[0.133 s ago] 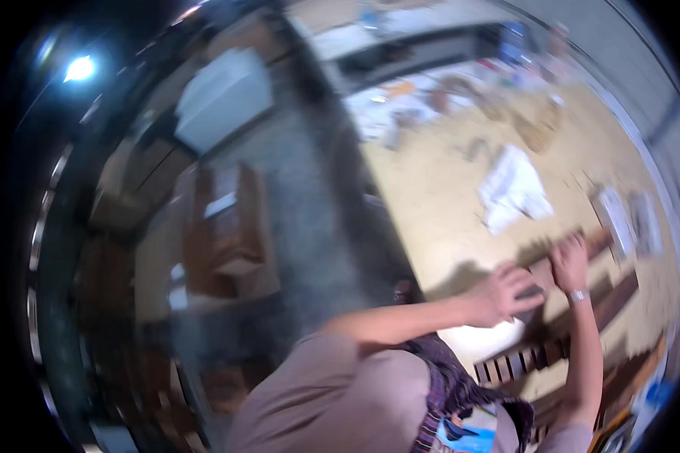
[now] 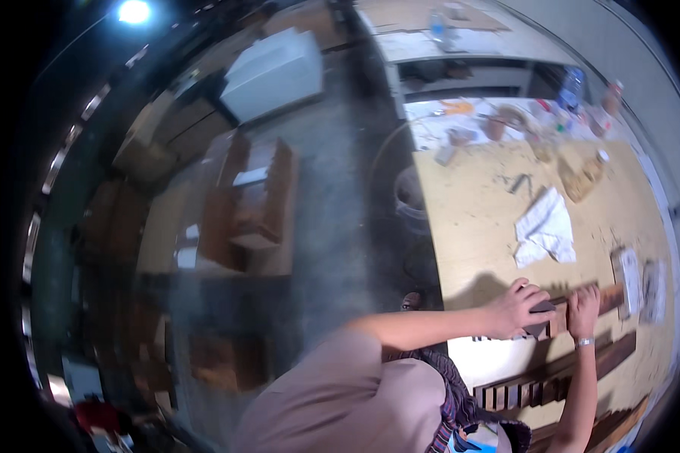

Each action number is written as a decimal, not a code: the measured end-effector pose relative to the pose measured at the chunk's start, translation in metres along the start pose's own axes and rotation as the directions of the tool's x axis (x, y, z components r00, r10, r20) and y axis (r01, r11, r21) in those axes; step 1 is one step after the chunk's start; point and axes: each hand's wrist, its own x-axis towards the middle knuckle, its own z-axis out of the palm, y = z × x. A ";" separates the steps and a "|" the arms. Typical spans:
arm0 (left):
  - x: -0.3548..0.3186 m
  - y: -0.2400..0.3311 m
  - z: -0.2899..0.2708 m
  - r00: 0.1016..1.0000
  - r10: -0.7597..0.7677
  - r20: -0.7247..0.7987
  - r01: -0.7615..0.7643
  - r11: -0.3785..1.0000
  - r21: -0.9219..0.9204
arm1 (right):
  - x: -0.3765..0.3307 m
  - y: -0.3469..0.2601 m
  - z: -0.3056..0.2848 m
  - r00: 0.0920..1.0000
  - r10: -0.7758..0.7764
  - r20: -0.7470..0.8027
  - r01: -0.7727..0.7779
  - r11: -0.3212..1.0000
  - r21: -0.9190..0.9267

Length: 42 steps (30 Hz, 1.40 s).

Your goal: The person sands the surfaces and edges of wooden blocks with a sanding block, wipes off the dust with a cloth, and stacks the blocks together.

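Note:
I lean over a pale workbench. A brown wooden strip lies across it near the front edge. My left hand is closed around a small dark grey block that rests on the strip. My right hand, with a band at the wrist, presses flat on the strip just to the right of the block. What kind of block it is cannot be told.
Dark wooden slats lie nearer me, and a crumpled white cloth lies farther off. Bottles and small clutter crowd the bench's far end. A grey bucket, wooden cabinets and a white box stand on the floor at left.
The view has shifted a little and is sharper. Both hands stay on the strip, the left still on the dark block.

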 end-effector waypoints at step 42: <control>0.084 0.105 0.029 0.978 0.202 -0.051 -0.207 0.972 -0.113 | -0.061 0.061 -0.072 0.946 0.285 0.155 -0.209 0.901 -0.380</control>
